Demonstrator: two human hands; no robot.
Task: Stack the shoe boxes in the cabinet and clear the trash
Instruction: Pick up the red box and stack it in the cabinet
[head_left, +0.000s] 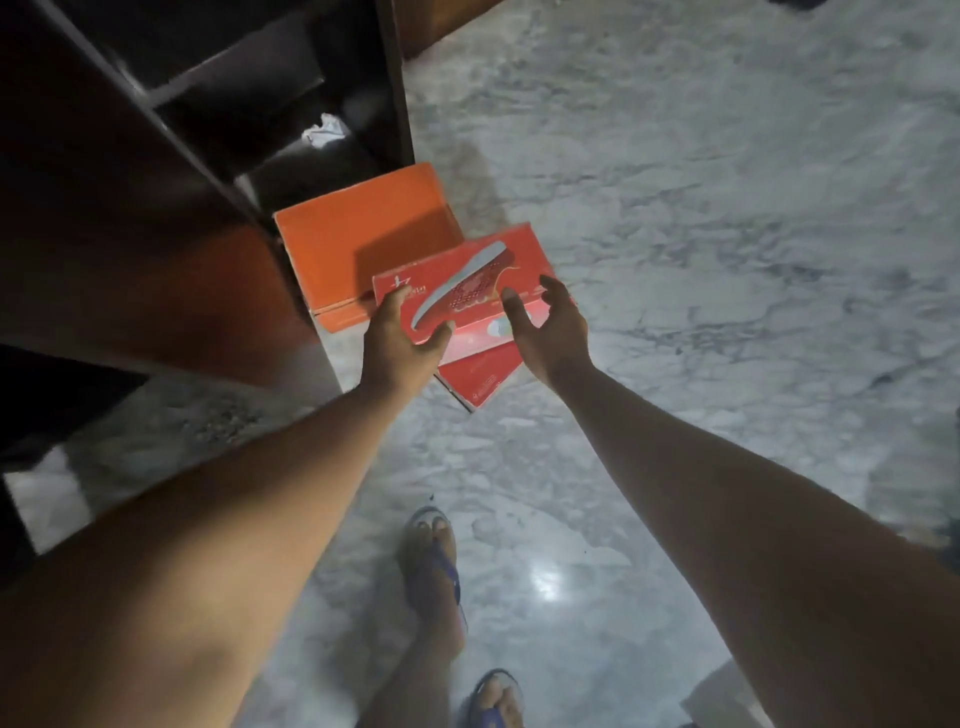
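The red shoe box (511, 249), its lid printed with a shoe, sits between the two hands, askew over the near right corner of an orange shoe box (358, 234). The left hand (400, 338) grips its near left corner, thumb on the lid and fingers curled under the edge. The right hand (550, 332) is spread, fingers apart and straight, just beside the box's right side; whether it touches cannot be told. Below the left hand's knuckles a second red panel (480, 376) juts out under the lid.

The orange box lies beyond the left hand on the pale marble floor (727, 208), its far end pushed into the bottom of a dark wooden cabinet (156, 208). Farther in, on a shelf, lies a crumpled white paper (324, 130).

To the right of the right hand the floor runs wide and glossy. Near the person, two feet in blue sandals (441, 566) stand on it, and a pale carton corner (722, 696) shows at the bottom edge.
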